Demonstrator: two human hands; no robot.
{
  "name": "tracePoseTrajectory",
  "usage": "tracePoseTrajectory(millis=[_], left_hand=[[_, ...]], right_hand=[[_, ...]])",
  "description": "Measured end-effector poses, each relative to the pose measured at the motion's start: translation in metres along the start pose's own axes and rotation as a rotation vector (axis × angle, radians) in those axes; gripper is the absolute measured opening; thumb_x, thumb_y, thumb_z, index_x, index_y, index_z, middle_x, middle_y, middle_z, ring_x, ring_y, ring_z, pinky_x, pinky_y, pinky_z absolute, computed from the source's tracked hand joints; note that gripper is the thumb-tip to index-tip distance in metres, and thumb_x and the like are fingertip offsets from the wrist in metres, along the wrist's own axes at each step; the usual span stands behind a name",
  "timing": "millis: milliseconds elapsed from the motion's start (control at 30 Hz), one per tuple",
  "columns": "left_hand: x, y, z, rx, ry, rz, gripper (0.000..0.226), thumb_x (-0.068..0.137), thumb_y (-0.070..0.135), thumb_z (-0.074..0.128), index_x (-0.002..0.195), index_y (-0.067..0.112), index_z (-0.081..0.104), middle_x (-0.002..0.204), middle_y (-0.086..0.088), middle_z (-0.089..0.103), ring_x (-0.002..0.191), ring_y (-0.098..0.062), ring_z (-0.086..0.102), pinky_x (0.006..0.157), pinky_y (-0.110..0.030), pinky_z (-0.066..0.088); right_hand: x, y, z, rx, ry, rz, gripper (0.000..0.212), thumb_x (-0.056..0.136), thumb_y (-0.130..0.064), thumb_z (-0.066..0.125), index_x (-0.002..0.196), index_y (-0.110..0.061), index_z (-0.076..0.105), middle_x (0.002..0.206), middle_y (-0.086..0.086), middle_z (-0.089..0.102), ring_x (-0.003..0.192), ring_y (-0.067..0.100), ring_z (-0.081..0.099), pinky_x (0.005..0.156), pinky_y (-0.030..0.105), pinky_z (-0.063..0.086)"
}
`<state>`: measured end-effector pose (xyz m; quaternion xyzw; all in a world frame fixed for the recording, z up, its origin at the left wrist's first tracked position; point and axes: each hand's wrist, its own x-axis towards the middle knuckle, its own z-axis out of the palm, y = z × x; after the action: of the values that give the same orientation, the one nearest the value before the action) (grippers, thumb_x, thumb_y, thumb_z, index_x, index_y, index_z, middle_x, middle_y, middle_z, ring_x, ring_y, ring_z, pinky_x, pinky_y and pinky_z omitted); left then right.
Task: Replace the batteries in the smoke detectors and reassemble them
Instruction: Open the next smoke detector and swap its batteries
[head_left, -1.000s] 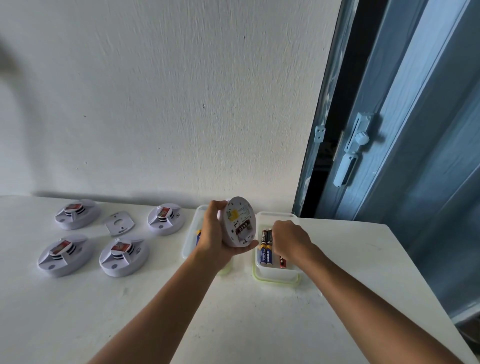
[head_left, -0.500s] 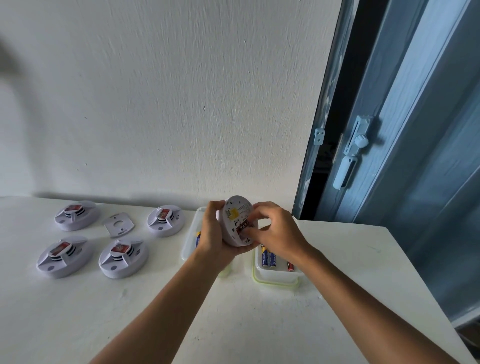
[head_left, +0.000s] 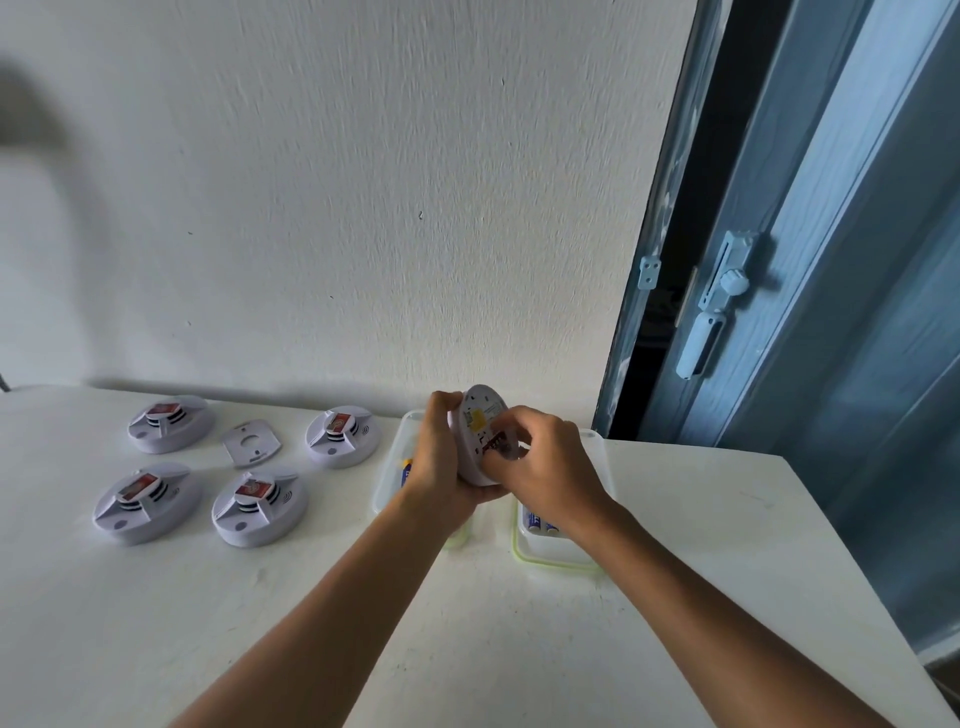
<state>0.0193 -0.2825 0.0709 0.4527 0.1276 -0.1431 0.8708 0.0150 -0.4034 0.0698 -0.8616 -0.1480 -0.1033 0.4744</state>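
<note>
My left hand (head_left: 439, 457) grips a round white smoke detector (head_left: 480, 415) on edge above the table, its back with a yellow label facing me. My right hand (head_left: 550, 467) curls its fingertips over the open battery compartment and pinches a battery there; the fingers hide most of it. Below my right wrist stands a clear container (head_left: 558, 558) with a green rim, holding blue batteries (head_left: 537, 522). A second clear container (head_left: 387, 467) sits behind my left hand.
Several white smoke detectors lie on the white table at the left, one of them at the front (head_left: 258, 506). A loose white mounting plate (head_left: 252, 441) lies among them. A blue door (head_left: 831, 312) stands at the right, past the table's edge.
My right hand left the battery container and came up to the detector's back, where its fingers now work at the compartment. The left hand kept holding the detector.
</note>
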Motion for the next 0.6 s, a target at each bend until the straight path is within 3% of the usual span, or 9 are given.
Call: tracePoseTrajectory(millis=[133, 200, 300, 400, 467, 600], left_hand=[[0.000, 0.003, 0.002, -0.002, 0.044, -0.027, 0.044, 0.079, 0.043, 0.045, 0.094, 0.008, 0.066, 0.082, -0.011, 0.069, 0.077, -0.024, 0.066, 0.075, -0.039, 0.051], [0.000, 0.007, 0.002, -0.037, 0.073, -0.049, 0.047, 0.080, 0.044, 0.045, 0.103, 0.009, 0.064, 0.087, -0.012, 0.067, 0.080, -0.026, 0.064, 0.074, -0.040, 0.051], [0.000, 0.013, 0.000, -0.112, 0.084, -0.087, 0.051, 0.080, 0.046, 0.046, 0.111, 0.009, 0.062, 0.090, -0.012, 0.062, 0.084, -0.027, 0.060, 0.073, -0.040, 0.050], [0.000, 0.015, -0.004, -0.171, 0.076, -0.115, 0.054, 0.080, 0.045, 0.048, 0.116, 0.007, 0.061, 0.097, -0.015, 0.062, 0.088, -0.029, 0.059, 0.077, -0.042, 0.049], [0.000, 0.013, -0.006, -0.185, 0.070, -0.123, 0.052, 0.081, 0.044, 0.048, 0.115, 0.007, 0.062, 0.102, -0.017, 0.062, 0.090, -0.030, 0.059, 0.076, -0.044, 0.050], [0.000, 0.008, -0.008, -0.198, 0.016, -0.129, 0.050, 0.086, 0.043, 0.044, 0.111, 0.006, 0.063, 0.098, -0.021, 0.067, 0.087, -0.037, 0.065, 0.077, -0.048, 0.050]], right_hand=[[-0.004, -0.004, 0.001, -0.056, 0.022, -0.082, 0.019, 0.078, -0.011, 0.063, 0.095, -0.011, 0.072, 0.068, 0.000, 0.063, 0.057, 0.003, 0.054, 0.053, 0.018, 0.043], [-0.007, -0.002, 0.003, -0.027, 0.051, -0.164, 0.022, 0.080, -0.009, 0.059, 0.095, -0.010, 0.075, 0.065, 0.000, 0.063, 0.056, 0.002, 0.055, 0.051, 0.012, 0.038], [-0.013, 0.004, 0.005, -0.004, 0.047, -0.297, 0.027, 0.082, -0.002, 0.058, 0.103, -0.007, 0.074, 0.090, 0.009, 0.075, 0.079, 0.012, 0.064, 0.065, 0.018, 0.051], [-0.015, 0.014, 0.005, -0.043, -0.028, -0.388, 0.030, 0.088, -0.004, 0.058, 0.117, -0.005, 0.069, 0.118, 0.010, 0.069, 0.107, 0.015, 0.061, 0.089, 0.015, 0.048], [-0.013, 0.022, 0.002, -0.062, -0.069, -0.393, 0.029, 0.091, -0.011, 0.056, 0.117, -0.007, 0.068, 0.119, 0.007, 0.069, 0.108, 0.015, 0.063, 0.092, 0.017, 0.048], [-0.005, 0.025, -0.003, 0.036, -0.030, -0.298, 0.020, 0.090, -0.014, 0.061, 0.107, -0.006, 0.068, 0.100, 0.003, 0.070, 0.093, 0.007, 0.064, 0.078, 0.016, 0.050]])
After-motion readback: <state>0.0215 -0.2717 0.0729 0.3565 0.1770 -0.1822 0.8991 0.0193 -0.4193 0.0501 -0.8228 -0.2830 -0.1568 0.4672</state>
